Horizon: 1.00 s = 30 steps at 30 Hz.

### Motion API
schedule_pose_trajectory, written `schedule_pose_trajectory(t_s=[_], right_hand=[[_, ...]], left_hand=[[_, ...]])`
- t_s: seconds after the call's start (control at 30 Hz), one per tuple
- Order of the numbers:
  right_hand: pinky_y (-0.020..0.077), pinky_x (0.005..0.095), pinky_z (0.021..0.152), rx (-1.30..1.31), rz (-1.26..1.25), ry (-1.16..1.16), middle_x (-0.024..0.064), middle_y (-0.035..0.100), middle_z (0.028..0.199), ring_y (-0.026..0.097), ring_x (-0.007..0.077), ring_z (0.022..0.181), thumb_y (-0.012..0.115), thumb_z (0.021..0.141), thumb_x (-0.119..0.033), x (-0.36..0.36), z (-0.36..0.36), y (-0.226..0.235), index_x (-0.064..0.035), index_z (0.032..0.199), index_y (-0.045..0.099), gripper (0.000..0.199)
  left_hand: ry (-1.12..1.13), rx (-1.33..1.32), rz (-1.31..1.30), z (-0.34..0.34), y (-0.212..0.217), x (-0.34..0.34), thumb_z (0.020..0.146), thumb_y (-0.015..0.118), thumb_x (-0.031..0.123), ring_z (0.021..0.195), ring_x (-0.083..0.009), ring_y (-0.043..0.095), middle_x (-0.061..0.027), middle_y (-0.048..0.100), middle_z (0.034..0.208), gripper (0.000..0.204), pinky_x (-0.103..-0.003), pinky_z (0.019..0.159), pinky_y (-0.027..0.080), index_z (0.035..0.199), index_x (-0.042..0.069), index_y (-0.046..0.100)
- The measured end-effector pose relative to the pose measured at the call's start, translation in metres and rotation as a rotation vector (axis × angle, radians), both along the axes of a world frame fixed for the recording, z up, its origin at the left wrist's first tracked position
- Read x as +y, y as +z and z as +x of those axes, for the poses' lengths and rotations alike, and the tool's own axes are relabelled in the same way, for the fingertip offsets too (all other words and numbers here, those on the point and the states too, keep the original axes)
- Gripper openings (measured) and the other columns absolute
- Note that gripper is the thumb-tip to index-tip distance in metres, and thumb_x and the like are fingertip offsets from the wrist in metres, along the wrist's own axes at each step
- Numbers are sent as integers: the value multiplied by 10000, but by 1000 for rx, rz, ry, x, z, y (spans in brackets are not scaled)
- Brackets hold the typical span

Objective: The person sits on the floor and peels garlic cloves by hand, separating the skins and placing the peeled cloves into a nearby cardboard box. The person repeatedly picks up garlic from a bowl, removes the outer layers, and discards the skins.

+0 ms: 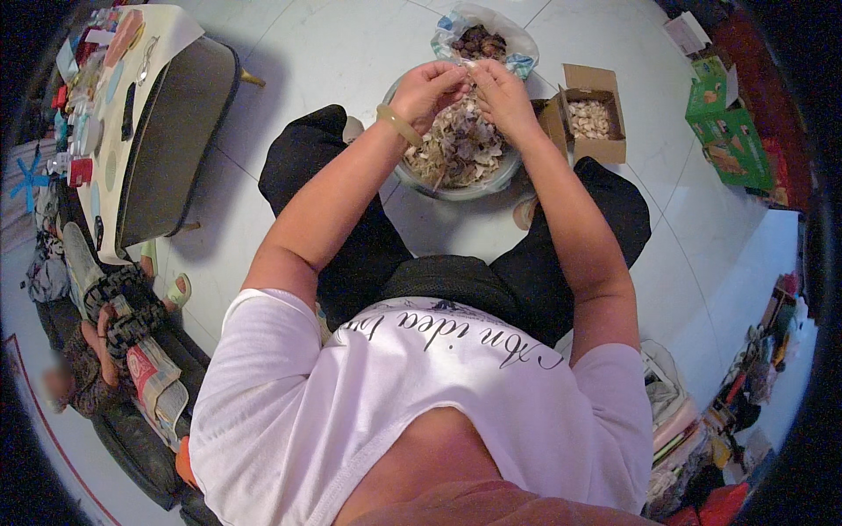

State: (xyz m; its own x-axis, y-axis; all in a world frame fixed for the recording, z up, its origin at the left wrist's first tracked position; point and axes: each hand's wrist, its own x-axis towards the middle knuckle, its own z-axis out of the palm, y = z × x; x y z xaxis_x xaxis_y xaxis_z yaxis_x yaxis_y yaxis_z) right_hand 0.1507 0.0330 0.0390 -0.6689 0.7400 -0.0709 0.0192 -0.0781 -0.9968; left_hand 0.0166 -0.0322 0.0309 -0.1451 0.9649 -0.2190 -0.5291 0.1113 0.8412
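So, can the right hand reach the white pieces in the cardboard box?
Probably yes: the cardboard box stands open, its white pieces uncovered, near the right hand, which seems busy beside the left hand.

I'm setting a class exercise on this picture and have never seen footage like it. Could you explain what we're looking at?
There is no machine here: these are a person's own bare hands, filmed from above by a wide fisheye camera worn on the head, so straight edges bend near the rim.

The left hand, with a bangle on its wrist, and the right hand meet above a round basin heaped with papery peelings. Their fingertips come together; anything between them is too small to name.

Around the basin on the pale tiled floor are a plastic bag of dark, rounded pieces and an open cardboard box of what look like garlic cloves.
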Motion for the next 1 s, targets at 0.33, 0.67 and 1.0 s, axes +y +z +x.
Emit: schedule_pose_trajectory(t_s=[0.33,0.67,1.0], right_hand=[[187,165,356,94,-361,194,-68,291,537,245,20,412,422,855,-250,-1,1,21,-83,902,422,174],[387,248,662,-100,272,167,16,529,750,476,105,721,449,825,-252,12,8,12,-4,870,526,264],[295,187,498,-63,283,184,-44,454,661,373,35,566,444,841,-273,9,5,9,-46,901,524,248]], left_hand=[[-84,-135,-92,-9,15,-2,762,498,85,660,-104,525,-3,519,772,121,-200,562,427,881,80,481],[-152,-31,-87,-8,14,0,775,526,124,642,-94,542,-7,525,747,87,-184,504,440,833,83,475],[-166,-15,-109,-6,19,-3,778,510,116,629,-80,540,-1,532,736,86,-166,510,447,854,82,487]])
